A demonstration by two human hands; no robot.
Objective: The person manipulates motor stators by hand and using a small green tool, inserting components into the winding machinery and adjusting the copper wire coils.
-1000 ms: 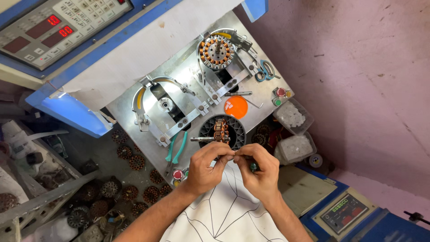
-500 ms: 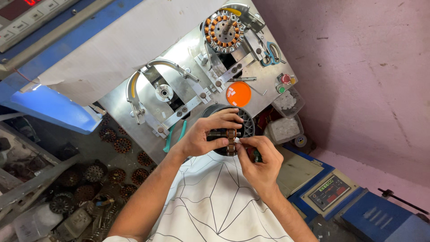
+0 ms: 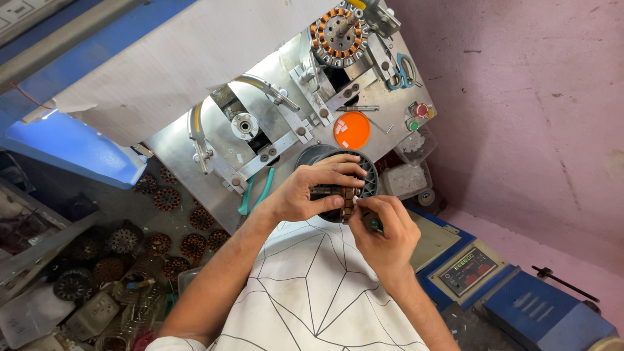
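My left hand (image 3: pixel 317 188) grips a round wound stator (image 3: pixel 335 195) with copper coils, holding it on edge over a black ribbed ring (image 3: pixel 370 179). My right hand (image 3: pixel 383 227) pinches something small and white at the stator's lower right side, and a green-handled tool shows under its palm. Both hands are just above my lap, which is covered by white cloth with black lines (image 3: pixel 312 292).
A metal winding machine plate (image 3: pixel 175 140) stands ahead with another copper-wound stator (image 3: pixel 338 32) mounted at the top, an orange disc (image 3: pixel 351 130), scissors (image 3: pixel 403 71) and teal pliers (image 3: pixel 250 195). Several stators (image 3: pixel 169 198) lie at the left. Clear boxes of white pieces (image 3: pixel 406 179) sit at the right.
The view has shifted so the machine sits higher. My left hand has turned the stator on edge and closed round it; my right hand has moved to its lower right side.
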